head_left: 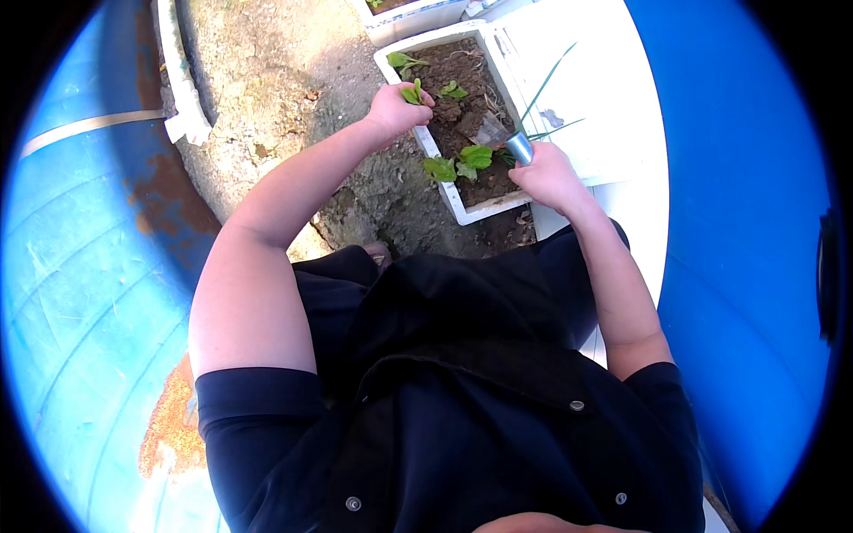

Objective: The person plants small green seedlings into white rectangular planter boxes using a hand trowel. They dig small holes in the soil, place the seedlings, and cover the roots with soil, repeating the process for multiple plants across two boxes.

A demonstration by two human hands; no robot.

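A white foam planter box [455, 202] filled with brown soil [455, 63] lies in front of me. My left hand [397, 112] is over its left rim, fingers closed around a small leafy seedling [414, 93]; whether its roots touch the soil is hidden. At the box's right side, my right hand [552, 174] grips a metal hand trowel [519, 148], its blade [491, 129] against the soil. Other leafy plants stand in the box: one at the far left corner [404, 61], one near the middle [453, 90], and a larger one [474, 158] near the front.
Behind the box is another white planter [413, 18]. White panels [600, 86] lie along its right, with long thin green leaves [548, 81] reaching over them. Rough ground [266, 86] spreads to the left. Large blue curved walls [73, 220] rise at the left and right [740, 200].
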